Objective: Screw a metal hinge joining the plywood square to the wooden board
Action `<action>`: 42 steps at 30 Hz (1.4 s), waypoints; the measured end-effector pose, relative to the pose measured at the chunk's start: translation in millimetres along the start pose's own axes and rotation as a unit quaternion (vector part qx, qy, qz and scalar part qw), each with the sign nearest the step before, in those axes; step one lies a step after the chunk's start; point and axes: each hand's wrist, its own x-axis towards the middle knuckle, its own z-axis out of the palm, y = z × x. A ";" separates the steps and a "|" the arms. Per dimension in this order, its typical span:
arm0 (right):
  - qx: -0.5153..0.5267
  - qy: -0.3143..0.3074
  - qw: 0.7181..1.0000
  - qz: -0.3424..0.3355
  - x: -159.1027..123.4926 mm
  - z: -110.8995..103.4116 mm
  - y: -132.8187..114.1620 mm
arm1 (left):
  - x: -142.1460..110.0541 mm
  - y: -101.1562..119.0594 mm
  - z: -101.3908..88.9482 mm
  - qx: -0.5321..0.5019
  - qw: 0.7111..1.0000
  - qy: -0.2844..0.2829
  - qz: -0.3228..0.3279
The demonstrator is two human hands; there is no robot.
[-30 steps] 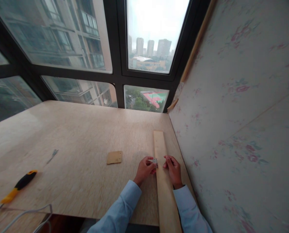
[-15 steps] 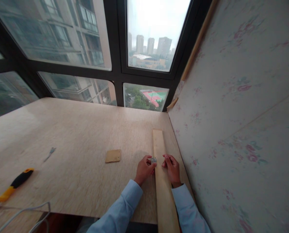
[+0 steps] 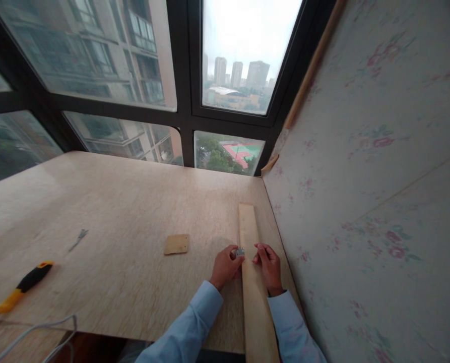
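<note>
A long pale wooden board [image 3: 250, 282] lies lengthwise on the tabletop, running from near the wall corner towards me. At the board's left edge, my left hand [image 3: 226, 263] pinches a small silvery metal hinge [image 3: 240, 251] between thumb and fingers, partly hidden by them. Over the board's right edge is my right hand [image 3: 268, 262], thumb and fingertips pressed together. Whatever sits in that pinch, if anything, is too small to make out. Left of my hands, a small flat wooden piece [image 3: 177, 244] with little holes lies on the table.
A yellow-and-black screwdriver [image 3: 24, 286] rests at the table's left, near a white cable [image 3: 39, 327]. Several small metal pieces [image 3: 78, 239] lie behind it. The flower-papered wall [image 3: 361, 227] rises close by my right arm; dark window frames [image 3: 187, 116] edge the table's far side.
The view has shifted slightly. The hinge has tilted a little in my left hand at the board's edge. My right hand keeps its pinch over the board.
</note>
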 end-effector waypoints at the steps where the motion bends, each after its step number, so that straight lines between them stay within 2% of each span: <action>1: -0.001 0.000 1.000 0.000 0.0 -0.1 0.5 | -0.5 0.5 -0.2 0.011 1.000 0.000 0.008; 5: 0.003 0.001 1.000 -0.001 -0.5 -0.8 2.1 | -3.0 3.6 -0.8 0.060 0.997 0.014 0.039; 8: 0.008 0.000 1.000 0.000 -0.6 -1.2 2.8 | -4.9 6.6 -1.6 0.072 0.997 0.014 0.035; 27: -0.001 0.009 1.000 -0.005 -1.1 -0.5 3.1 | -7.8 8.3 -1.6 0.079 0.995 0.003 0.054; 42: -0.010 0.002 1.000 -0.019 -0.6 -0.1 1.7 | -7.9 8.8 -0.7 0.087 0.995 0.004 0.044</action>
